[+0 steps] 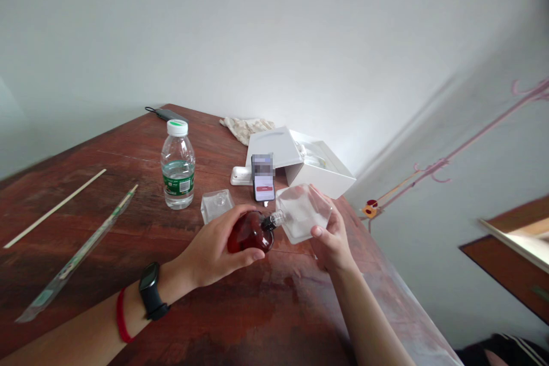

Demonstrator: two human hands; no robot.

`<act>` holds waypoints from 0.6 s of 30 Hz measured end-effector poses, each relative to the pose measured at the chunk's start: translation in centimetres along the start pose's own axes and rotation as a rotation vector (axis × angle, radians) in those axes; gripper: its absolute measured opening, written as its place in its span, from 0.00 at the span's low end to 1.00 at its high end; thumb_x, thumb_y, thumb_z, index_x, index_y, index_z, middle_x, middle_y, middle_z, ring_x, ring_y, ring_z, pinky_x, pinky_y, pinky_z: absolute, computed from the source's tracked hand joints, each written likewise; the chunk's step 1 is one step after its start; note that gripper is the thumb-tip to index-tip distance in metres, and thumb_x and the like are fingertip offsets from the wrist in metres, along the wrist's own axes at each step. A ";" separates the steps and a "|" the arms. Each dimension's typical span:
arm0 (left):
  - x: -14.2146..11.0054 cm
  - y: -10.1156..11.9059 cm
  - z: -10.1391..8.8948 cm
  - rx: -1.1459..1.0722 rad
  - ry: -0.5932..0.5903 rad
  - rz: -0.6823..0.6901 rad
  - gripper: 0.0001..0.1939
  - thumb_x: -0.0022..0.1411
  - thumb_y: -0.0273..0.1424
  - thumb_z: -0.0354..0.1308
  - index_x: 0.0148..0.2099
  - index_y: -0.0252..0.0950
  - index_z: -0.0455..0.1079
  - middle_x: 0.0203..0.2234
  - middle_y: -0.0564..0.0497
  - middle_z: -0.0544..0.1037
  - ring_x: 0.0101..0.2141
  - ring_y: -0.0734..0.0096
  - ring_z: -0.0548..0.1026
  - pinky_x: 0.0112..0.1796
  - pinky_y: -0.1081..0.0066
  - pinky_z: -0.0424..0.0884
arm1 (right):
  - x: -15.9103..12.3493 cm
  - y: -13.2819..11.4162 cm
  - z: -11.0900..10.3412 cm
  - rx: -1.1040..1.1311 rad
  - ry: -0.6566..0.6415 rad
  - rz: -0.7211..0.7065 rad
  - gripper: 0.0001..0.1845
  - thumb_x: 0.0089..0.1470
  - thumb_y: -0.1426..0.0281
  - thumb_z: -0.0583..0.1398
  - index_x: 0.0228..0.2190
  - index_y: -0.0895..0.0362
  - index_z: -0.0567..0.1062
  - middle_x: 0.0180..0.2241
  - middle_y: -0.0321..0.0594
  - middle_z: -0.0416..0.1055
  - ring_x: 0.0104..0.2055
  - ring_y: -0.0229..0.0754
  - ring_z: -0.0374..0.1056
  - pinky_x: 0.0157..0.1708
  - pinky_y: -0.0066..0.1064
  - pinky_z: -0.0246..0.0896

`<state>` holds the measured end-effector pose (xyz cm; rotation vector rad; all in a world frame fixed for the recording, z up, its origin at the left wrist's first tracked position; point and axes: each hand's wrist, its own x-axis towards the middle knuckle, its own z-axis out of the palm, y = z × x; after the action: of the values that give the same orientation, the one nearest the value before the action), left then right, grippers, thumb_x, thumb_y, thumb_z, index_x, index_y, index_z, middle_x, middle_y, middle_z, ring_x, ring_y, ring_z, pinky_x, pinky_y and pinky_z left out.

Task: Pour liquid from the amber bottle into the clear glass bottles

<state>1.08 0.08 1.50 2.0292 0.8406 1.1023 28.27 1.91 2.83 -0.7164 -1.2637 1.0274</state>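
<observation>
Red glass bottle (251, 232) lies cupped in left-hand fingers (240, 214).

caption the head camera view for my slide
Left hand tips a dark red bottle toward a square glass bottle in the right hand, above a wooden table

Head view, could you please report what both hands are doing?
Left hand gripping dark red bottle; right hand holding clear glass container; bottle's neck pointing at it.

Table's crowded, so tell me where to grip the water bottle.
Grip the water bottle around its middle, above the green label, from the left: it stands upright, and a clear glass piece sits close on its right.
</observation>
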 end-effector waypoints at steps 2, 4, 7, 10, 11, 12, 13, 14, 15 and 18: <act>0.0 0.0 0.0 -0.001 -0.001 0.003 0.34 0.67 0.53 0.66 0.67 0.42 0.63 0.56 0.44 0.80 0.53 0.50 0.80 0.55 0.56 0.75 | 0.0 0.1 -0.1 0.002 -0.001 0.004 0.40 0.40 0.56 0.80 0.56 0.45 0.81 0.57 0.45 0.82 0.59 0.62 0.77 0.60 0.58 0.70; 0.0 0.1 0.0 -0.003 -0.003 0.001 0.34 0.67 0.53 0.66 0.67 0.42 0.63 0.56 0.43 0.80 0.54 0.50 0.80 0.55 0.56 0.75 | 0.0 0.1 0.0 0.000 0.002 0.002 0.41 0.40 0.56 0.80 0.56 0.46 0.81 0.57 0.45 0.81 0.60 0.63 0.76 0.61 0.59 0.69; 0.0 0.1 -0.1 -0.008 -0.006 -0.009 0.35 0.67 0.53 0.65 0.67 0.41 0.63 0.57 0.42 0.80 0.54 0.49 0.80 0.56 0.55 0.75 | 0.0 0.0 0.1 -0.003 0.010 0.002 0.40 0.40 0.55 0.80 0.55 0.45 0.81 0.57 0.46 0.81 0.61 0.64 0.75 0.63 0.61 0.67; 0.0 0.3 -0.1 -0.007 -0.015 -0.017 0.35 0.66 0.54 0.65 0.67 0.41 0.63 0.57 0.42 0.80 0.54 0.48 0.79 0.56 0.54 0.75 | 0.0 0.0 0.1 -0.008 0.009 0.002 0.40 0.39 0.55 0.80 0.55 0.45 0.81 0.57 0.45 0.82 0.61 0.65 0.75 0.62 0.61 0.67; 0.0 0.3 -0.1 -0.007 -0.015 -0.019 0.35 0.66 0.54 0.65 0.67 0.41 0.63 0.57 0.42 0.80 0.54 0.48 0.79 0.56 0.54 0.75 | 0.0 0.1 0.0 -0.009 0.010 -0.003 0.41 0.39 0.55 0.80 0.55 0.46 0.81 0.57 0.45 0.82 0.61 0.64 0.75 0.62 0.61 0.68; -0.1 0.4 -0.1 -0.008 -0.010 -0.020 0.35 0.67 0.53 0.65 0.67 0.41 0.63 0.57 0.42 0.80 0.55 0.48 0.79 0.56 0.54 0.74 | 0.0 0.1 0.0 -0.010 0.011 -0.008 0.41 0.39 0.56 0.80 0.56 0.46 0.81 0.57 0.45 0.82 0.61 0.64 0.75 0.62 0.60 0.68; -0.1 0.4 -0.1 -0.010 -0.004 -0.020 0.35 0.67 0.53 0.65 0.67 0.41 0.63 0.57 0.42 0.80 0.55 0.48 0.79 0.57 0.54 0.74 | 0.0 0.1 -0.1 -0.011 0.009 -0.010 0.41 0.39 0.56 0.80 0.56 0.45 0.81 0.57 0.45 0.81 0.61 0.64 0.75 0.62 0.60 0.68; -0.1 0.4 0.0 -0.012 0.001 -0.022 0.35 0.67 0.53 0.65 0.67 0.41 0.63 0.57 0.42 0.79 0.55 0.48 0.79 0.57 0.55 0.74 | 0.0 0.2 -0.1 -0.012 0.007 -0.011 0.41 0.40 0.56 0.80 0.56 0.45 0.81 0.57 0.45 0.81 0.61 0.64 0.75 0.63 0.60 0.67; -0.1 0.4 0.0 -0.014 0.006 -0.024 0.35 0.67 0.53 0.65 0.67 0.41 0.63 0.57 0.42 0.79 0.55 0.48 0.79 0.57 0.55 0.75 | 0.0 0.2 -0.1 -0.013 0.005 -0.009 0.40 0.41 0.55 0.80 0.56 0.44 0.80 0.57 0.45 0.81 0.61 0.64 0.75 0.63 0.61 0.66; -0.1 0.3 0.0 -0.009 0.005 -0.027 0.36 0.66 0.54 0.65 0.67 0.41 0.64 0.57 0.41 0.80 0.54 0.48 0.79 0.56 0.54 0.75 | 0.0 0.2 -0.1 -0.018 0.001 -0.001 0.40 0.42 0.54 0.79 0.57 0.44 0.80 0.58 0.45 0.80 0.62 0.65 0.74 0.64 0.63 0.64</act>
<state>1.14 -0.16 1.68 2.0026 0.8611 1.0945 28.35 1.97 2.58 -0.7299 -1.2741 1.0158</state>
